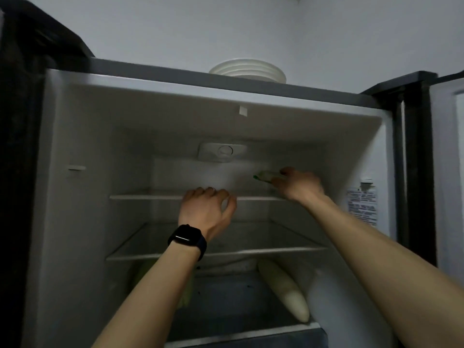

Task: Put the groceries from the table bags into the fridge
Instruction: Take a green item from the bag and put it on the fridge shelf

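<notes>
The open fridge (pixel 82 151) fills the view, its inside dark. My right hand (pixel 300 184) reaches deep above the top shelf (pixel 145 197) at the right and holds a small pale bottle with a green cap (pixel 263 175), lying sideways with the cap to the left. My left hand (pixel 206 209), with a black watch on the wrist, is at the front edge of the top shelf with fingers curled; whether it holds anything is not visible. A long white radish (pixel 286 290) lies on the lower level, beside a pale wrapped item (pixel 334 305).
The middle glass shelf (pixel 276 251) sits below my hands. A leafy green vegetable (pixel 143 272) lies at the lower left, partly behind my left arm. A stack of white plates (pixel 247 70) rests on top of the fridge. The fridge door (pixel 447 159) stands open at the right.
</notes>
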`<state>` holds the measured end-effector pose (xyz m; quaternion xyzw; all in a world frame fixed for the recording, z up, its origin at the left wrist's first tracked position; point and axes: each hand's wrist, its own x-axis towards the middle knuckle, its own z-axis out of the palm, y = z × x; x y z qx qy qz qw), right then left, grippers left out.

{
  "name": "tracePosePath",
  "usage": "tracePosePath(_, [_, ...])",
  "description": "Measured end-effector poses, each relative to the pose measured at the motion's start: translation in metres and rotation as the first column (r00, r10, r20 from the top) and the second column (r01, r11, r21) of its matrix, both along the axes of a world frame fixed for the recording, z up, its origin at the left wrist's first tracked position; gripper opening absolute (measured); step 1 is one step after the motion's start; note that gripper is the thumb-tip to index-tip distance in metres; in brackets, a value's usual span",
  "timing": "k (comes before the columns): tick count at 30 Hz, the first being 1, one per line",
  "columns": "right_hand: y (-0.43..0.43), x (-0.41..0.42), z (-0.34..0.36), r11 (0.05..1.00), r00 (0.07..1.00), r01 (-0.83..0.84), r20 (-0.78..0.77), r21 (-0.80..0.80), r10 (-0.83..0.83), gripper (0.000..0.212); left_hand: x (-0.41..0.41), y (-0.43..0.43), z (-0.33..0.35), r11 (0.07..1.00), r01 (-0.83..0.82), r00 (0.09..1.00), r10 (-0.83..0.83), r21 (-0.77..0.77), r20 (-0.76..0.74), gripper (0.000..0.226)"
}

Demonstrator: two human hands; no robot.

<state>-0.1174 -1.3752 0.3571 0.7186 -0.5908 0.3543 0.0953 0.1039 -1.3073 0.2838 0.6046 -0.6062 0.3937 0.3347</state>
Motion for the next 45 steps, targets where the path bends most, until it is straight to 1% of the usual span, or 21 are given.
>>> tracePosePath(2, [-0.02,0.008,0.005,0.998,1.0,0.001,-0.006,0.059,-0.001,0.058,0.0,-0.001,-0.002,1.0,0.011,1.0,-0.011,-0.027,-0.007,0.053])
tracePosePath(4, [-0.035,0.013,0.01,0.982,0.998,-0.022,-0.054,0.189,0.033,0.069,-0.002,-0.001,-0.004,0.998,0.022,1.0,-0.023,-0.052,-0.018,0.052])
tracePosePath(6, [-0.042,0.016,0.015,0.945,0.988,-0.045,-0.126,0.324,0.09,0.079,-0.001,-0.002,-0.003,0.998,0.027,0.999,-0.029,-0.059,-0.032,0.051])
tracePosePath(7, [-0.043,0.016,0.017,0.932,0.981,-0.049,-0.16,0.36,0.113,0.081,0.0,-0.003,-0.003,0.998,0.026,0.999,-0.028,-0.051,-0.04,0.05])
tracePosePath(9, [-0.045,0.014,0.015,0.931,0.974,-0.048,-0.19,0.362,0.124,0.079,0.0,-0.004,-0.004,0.999,0.018,0.999,-0.02,-0.026,-0.043,0.05])
tracePosePath(11, [-0.048,0.013,0.008,0.954,0.977,-0.019,-0.196,0.3,0.081,0.072,0.0,-0.004,-0.005,1.0,0.006,0.999,-0.007,-0.019,-0.037,0.054])
tracePosePath(12, [-0.047,0.013,0.004,0.968,0.981,0.016,-0.192,0.251,0.034,0.071,0.0,-0.004,-0.005,1.0,0.005,0.999,-0.006,-0.02,-0.038,0.055])
tracePosePath(14, [-0.038,0.013,-0.005,0.993,0.988,0.081,-0.138,0.083,-0.069,0.066,0.0,-0.004,-0.005,1.0,0.007,0.999,-0.007,-0.022,-0.035,0.054])
tracePosePath(16, [-0.021,0.012,-0.017,0.987,0.995,0.089,-0.029,-0.132,-0.094,0.057,0.001,-0.004,-0.005,1.0,0.0,0.999,-0.001,-0.024,-0.034,0.049])
tracePosePath(18, [0.0,0.011,-0.038,0.956,0.999,0.051,0.025,-0.29,-0.046,0.049,0.001,-0.002,-0.005,1.0,-0.007,0.999,0.007,0.008,-0.051,0.046])
tracePosePath(19, [0.011,0.009,-0.049,0.946,0.998,0.024,0.056,-0.323,-0.006,0.048,0.0,-0.001,-0.004,0.999,-0.007,0.998,0.01,0.045,-0.065,0.047])
tracePosePath(22, [0.048,-0.004,-0.081,0.953,0.954,-0.077,0.257,-0.292,0.155,0.048,-0.005,0.008,-0.003,0.985,-0.028,0.996,0.041,0.17,-0.074,0.051])
tracePosePath(24, [0.074,-0.016,-0.103,0.945,0.9,-0.15,0.356,-0.292,0.253,0.046,-0.013,0.025,-0.01,0.983,-0.036,0.993,0.055,0.182,-0.101,0.053])
tracePosePath(27, [0.118,-0.033,-0.136,0.921,0.821,-0.263,0.434,-0.287,0.37,0.041,-0.033,0.064,-0.041,0.979,0.007,0.987,0.026,0.203,-0.159,0.053])
tracePosePath(30, [0.166,-0.048,-0.17,0.889,0.758,-0.373,0.465,-0.266,0.458,0.034,-0.054,0.117,-0.084,0.962,0.067,0.97,-0.001,0.263,-0.241,0.05])
tracePosePath(32, [0.198,-0.057,-0.197,0.86,0.72,-0.442,0.471,-0.254,0.509,0.03,-0.065,0.157,-0.116,0.952,0.064,0.96,0.023,0.301,-0.278,0.048])
tracePosePath(36, [0.262,-0.064,-0.257,0.776,0.642,-0.603,0.465,-0.185,0.609,0.024,-0.08,0.251,-0.184,0.928,0.015,0.945,0.108,0.372,-0.307,0.045])
tracePosePath(39, [0.309,-0.06,-0.298,0.701,0.613,-0.703,0.403,-0.114,0.68,0.024,-0.081,0.327,-0.228,0.891,-0.071,0.928,0.223,0.448,-0.298,0.044])
tracePosePath(42, [0.353,-0.05,-0.33,0.634,0.578,-0.773,0.373,-0.036,0.726,0.025,-0.077,0.404,-0.266,0.851,-0.147,0.885,0.341,0.505,-0.317,0.044])
tracePosePath(45, [0.401,-0.033,-0.358,0.532,0.52,-0.844,0.341,0.064,0.783,0.027,-0.072,0.483,-0.302,0.805,-0.237,0.816,0.468,0.543,-0.338,0.041])
